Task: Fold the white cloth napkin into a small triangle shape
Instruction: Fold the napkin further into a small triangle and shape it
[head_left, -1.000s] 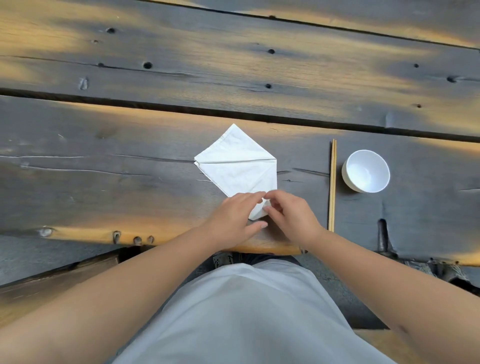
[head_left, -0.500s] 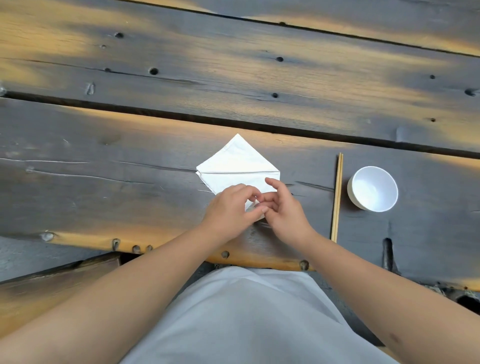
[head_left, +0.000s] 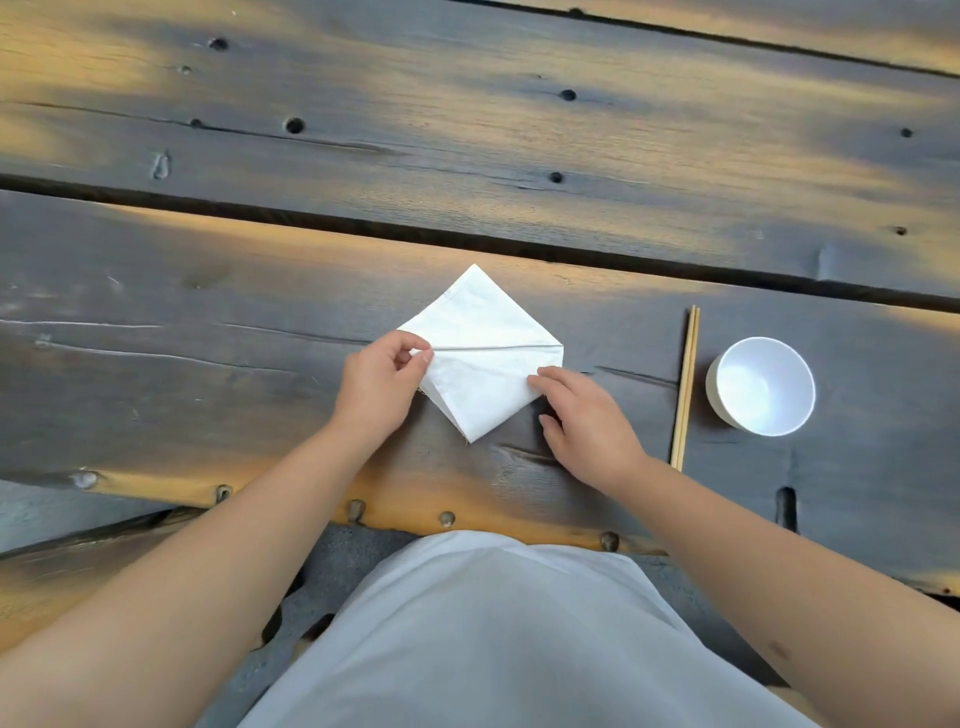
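Note:
The white cloth napkin (head_left: 480, 353) lies on the dark wooden table as a folded diamond, one corner pointing away from me and one toward me, with a crease across its middle. My left hand (head_left: 382, 379) pinches the napkin's left corner between thumb and fingers. My right hand (head_left: 584, 421) rests with its fingertips pressed flat on the napkin's lower right edge.
A pair of wooden chopsticks (head_left: 685, 387) lies lengthwise to the right of my right hand. A white bowl (head_left: 761, 384) stands just beyond them. The table's near edge (head_left: 467, 512) runs right in front of my body, and a dark gap between planks crosses behind the napkin.
Both hands were together at the napkin's near corner, lifting it up toward the middle. Now they have moved apart to the left corner and right edge, and the near point lies flat again.

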